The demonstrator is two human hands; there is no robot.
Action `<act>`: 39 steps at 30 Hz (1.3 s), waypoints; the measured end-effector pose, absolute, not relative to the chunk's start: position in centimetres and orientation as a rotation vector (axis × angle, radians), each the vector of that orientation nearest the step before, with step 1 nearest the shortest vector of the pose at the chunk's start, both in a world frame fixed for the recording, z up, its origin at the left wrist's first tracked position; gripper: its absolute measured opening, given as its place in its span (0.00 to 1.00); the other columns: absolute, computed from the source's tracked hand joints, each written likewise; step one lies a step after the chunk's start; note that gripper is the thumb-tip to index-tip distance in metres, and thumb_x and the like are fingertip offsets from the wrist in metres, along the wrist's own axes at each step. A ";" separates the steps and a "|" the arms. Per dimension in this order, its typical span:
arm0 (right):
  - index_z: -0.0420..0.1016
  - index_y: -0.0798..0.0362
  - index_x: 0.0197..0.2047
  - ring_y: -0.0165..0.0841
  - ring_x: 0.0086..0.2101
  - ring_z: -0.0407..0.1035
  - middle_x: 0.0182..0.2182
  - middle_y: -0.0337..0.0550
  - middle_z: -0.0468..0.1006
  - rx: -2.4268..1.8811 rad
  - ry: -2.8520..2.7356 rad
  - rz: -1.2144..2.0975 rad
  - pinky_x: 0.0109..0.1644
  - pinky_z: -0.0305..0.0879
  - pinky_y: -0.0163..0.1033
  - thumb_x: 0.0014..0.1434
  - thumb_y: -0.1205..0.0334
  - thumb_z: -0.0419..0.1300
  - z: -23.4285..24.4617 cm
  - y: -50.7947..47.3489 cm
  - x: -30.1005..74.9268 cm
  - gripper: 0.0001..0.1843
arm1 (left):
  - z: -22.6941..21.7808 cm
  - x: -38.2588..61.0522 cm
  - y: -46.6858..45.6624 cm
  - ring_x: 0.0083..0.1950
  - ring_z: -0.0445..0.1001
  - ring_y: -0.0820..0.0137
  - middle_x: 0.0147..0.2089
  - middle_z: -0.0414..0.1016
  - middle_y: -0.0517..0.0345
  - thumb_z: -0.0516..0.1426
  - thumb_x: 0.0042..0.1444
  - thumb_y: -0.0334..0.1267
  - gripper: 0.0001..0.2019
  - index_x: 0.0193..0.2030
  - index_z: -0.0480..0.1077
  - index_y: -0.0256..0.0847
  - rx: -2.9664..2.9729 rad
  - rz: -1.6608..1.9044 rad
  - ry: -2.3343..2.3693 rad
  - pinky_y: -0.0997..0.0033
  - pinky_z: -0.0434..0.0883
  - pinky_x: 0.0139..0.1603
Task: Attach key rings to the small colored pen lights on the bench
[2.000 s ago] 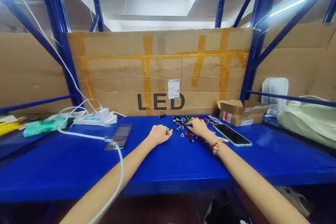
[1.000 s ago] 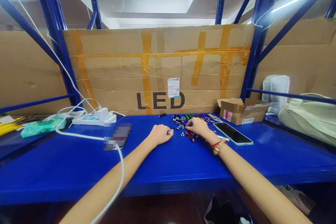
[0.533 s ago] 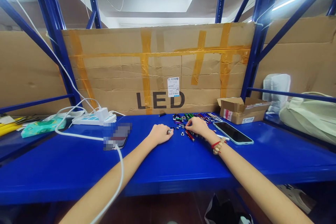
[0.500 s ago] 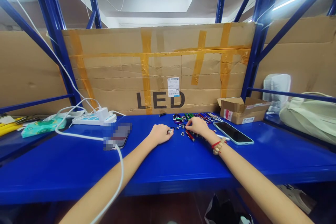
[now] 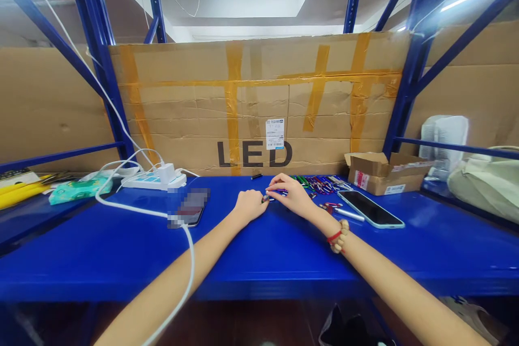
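Note:
My left hand (image 5: 250, 207) rests on the blue tabletop, its fingers closed round a small dark-and-silver piece (image 5: 265, 199) whose kind I cannot make out. Against that piece, the thumb and forefinger of my right hand (image 5: 293, 195) are pinched together; whatever lies between them is too small to name. Behind and beside the right hand, slim coloured metallic tubes (image 5: 322, 184) that look like pen parts lie in a loose pile, partly hidden by it. Close to the right wrist is a silver tube (image 5: 349, 214), with small red pieces (image 5: 331, 206) near it.
A phone (image 5: 371, 209) lies to the right, before an open cardboard box (image 5: 387, 174). Leftward are another phone (image 5: 195, 210), a power strip (image 5: 141, 180) and a green packet (image 5: 79, 191). A white cable (image 5: 190, 265) crosses my left forearm. One short black piece (image 5: 257, 176) lies at the back.
My right hand has moved left from the pile of small parts to meet the piece in my left hand. The left hand has barely moved; the view has shifted slightly.

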State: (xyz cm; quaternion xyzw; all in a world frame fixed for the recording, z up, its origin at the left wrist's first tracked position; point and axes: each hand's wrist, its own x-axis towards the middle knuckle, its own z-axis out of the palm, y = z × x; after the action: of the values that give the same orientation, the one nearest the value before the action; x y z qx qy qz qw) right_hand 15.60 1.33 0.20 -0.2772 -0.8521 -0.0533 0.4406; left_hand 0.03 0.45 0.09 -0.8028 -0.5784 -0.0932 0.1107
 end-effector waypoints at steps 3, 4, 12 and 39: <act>0.78 0.52 0.33 0.30 0.34 0.68 0.33 0.43 0.73 -0.663 -2.138 -0.161 0.40 0.64 0.37 0.56 0.63 0.57 0.0 1.2 15.4 0.07 | 0.1 0.1 0.4 0.43 0.74 0.59 0.39 0.77 0.43 0.42 0.59 0.44 0.21 0.38 0.74 0.37 -2.348 -0.287 -1.732 0.65 0.67 0.39; 0.78 0.52 0.33 0.30 0.34 0.68 0.32 0.43 0.73 -0.657 -2.129 -0.175 0.40 0.64 0.38 0.56 0.62 0.57 0.0 1.2 15.4 0.08 | 0.1 0.1 0.4 0.43 0.74 0.59 0.40 0.77 0.43 0.42 0.59 0.44 0.21 0.38 0.74 0.37 -2.343 -0.297 -1.744 0.64 0.67 0.39; 0.77 0.51 0.31 0.30 0.34 0.67 0.32 0.43 0.73 -0.632 -2.102 -0.175 0.39 0.65 0.38 0.56 0.61 0.58 0.2 0.7 14.8 0.07 | 0.2 0.1 0.5 0.45 0.74 0.58 0.42 0.76 0.43 0.42 0.59 0.43 0.21 0.41 0.73 0.37 -2.338 -0.321 -1.855 0.63 0.67 0.41; 0.76 0.53 0.30 0.27 0.29 0.67 0.32 0.42 0.72 -0.682 -2.134 0.052 0.34 0.65 0.34 0.52 0.62 0.60 0.0 1.0 15.0 0.05 | 0.5 0.0 0.2 0.45 0.74 0.60 0.43 0.76 0.46 0.44 0.56 0.41 0.19 0.40 0.73 0.38 -2.362 -0.269 -1.881 0.66 0.67 0.42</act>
State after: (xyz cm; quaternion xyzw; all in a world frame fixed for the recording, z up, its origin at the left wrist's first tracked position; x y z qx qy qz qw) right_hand 15.01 1.01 0.00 -0.2741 -0.8572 0.0209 0.4354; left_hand 0.04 0.23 0.54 -0.7780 -0.6195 -0.0887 0.0551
